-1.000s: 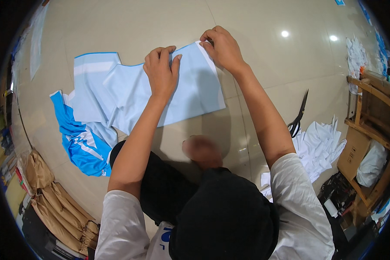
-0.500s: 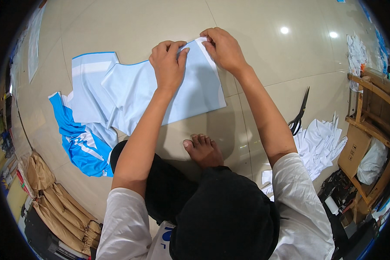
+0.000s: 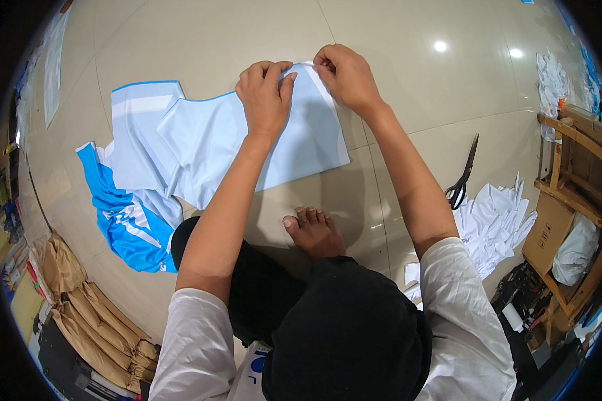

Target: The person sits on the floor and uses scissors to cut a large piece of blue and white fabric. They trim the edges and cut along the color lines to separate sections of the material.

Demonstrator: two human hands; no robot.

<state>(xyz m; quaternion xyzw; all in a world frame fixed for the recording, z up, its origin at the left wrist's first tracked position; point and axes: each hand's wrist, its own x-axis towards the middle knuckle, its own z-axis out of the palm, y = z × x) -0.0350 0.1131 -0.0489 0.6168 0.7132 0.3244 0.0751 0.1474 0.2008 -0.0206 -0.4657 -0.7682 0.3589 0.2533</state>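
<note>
A light blue fabric piece (image 3: 299, 134) with a white right edge and a darker blue far edge lies spread on the floor. My left hand (image 3: 264, 97) is at its far edge, fingers and thumb closed on the cloth. At the far right corner my right hand (image 3: 349, 79) pinches the white border. The hands are a short gap apart. To the left the cloth lies in loose folds, and beside it is a crumpled bright blue and white garment piece (image 3: 124, 224).
Black-handled scissors (image 3: 463, 182) lie right of my right forearm, beside a heap of white cloth scraps (image 3: 491, 224). A wooden frame (image 3: 575, 144) with a cardboard box (image 3: 548, 230) stands at the far right. Brown fabric (image 3: 90, 314) lies at lower left. My bare foot (image 3: 314, 232) rests near the cloth.
My left hand has shifted slightly right along the far edge. My right hand has moved a little right and nearer, and the pinched corner is now folded or bunched slightly.
</note>
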